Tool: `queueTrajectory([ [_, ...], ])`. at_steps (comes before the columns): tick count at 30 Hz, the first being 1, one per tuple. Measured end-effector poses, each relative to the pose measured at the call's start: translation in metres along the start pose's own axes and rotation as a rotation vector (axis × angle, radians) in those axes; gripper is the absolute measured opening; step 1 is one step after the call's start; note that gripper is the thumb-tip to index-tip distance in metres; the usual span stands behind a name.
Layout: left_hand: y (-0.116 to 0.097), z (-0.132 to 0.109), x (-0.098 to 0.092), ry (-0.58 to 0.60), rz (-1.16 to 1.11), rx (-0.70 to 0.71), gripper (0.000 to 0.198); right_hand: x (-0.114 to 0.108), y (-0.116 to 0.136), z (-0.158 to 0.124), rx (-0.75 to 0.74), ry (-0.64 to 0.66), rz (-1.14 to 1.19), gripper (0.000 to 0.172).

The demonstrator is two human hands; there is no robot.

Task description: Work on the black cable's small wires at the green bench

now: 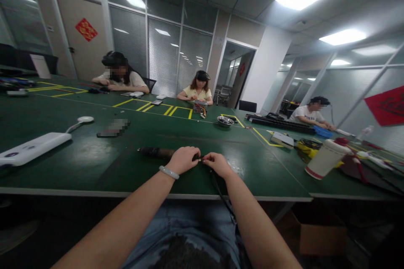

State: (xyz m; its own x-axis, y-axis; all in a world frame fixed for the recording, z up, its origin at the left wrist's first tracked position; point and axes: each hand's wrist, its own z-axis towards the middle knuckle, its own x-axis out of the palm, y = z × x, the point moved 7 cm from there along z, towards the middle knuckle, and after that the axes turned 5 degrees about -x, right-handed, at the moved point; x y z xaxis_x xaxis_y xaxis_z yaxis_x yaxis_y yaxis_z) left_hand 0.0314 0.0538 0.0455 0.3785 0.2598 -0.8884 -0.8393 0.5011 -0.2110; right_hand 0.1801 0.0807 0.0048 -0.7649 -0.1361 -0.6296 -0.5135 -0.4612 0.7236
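A dark, tube-shaped electric screwdriver [158, 152] lies along the green table, its thin metal tip pointing left. My left hand [185, 158], with a pale bangle at the wrist, is closed around its right end. Close beside it, my right hand [218, 164] pinches the end of a black cable [217, 185] between thumb and fingers. A small brassy glint shows between the two hands' fingertips; the exact fit of the parts there is too small to make out. From my right hand the cable drops over the table's front edge beside my lap.
On the left lie a white power strip [38, 147] and a pixelated flat object [113, 128]. Beyond my hands sits a metal bowl [225, 122]. A paper cup [326, 159], a white box [282, 139] and cables are at right. Several people sit around the table.
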Motion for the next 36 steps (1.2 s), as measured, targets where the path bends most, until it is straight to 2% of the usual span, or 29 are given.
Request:
queueTrajectory([
  [9, 0.0011, -0.0016, 0.0014, 0.004, -0.014, -0.006, 0.016, -0.0054, 0.0021, -0.0026, -0.022, -0.069, -0.097, 0.012],
  [25, 0.0014, -0.001, 0.0001, -0.058, -0.024, 0.016, 0.015, -0.0066, 0.0062, -0.002, -0.026, -0.09, -0.232, 0.01],
  [36, -0.0039, -0.0006, 0.0017, -0.06, -0.007, 0.087, 0.012, -0.0014, 0.0075, -0.0004, -0.005, -0.073, -0.147, 0.014],
])
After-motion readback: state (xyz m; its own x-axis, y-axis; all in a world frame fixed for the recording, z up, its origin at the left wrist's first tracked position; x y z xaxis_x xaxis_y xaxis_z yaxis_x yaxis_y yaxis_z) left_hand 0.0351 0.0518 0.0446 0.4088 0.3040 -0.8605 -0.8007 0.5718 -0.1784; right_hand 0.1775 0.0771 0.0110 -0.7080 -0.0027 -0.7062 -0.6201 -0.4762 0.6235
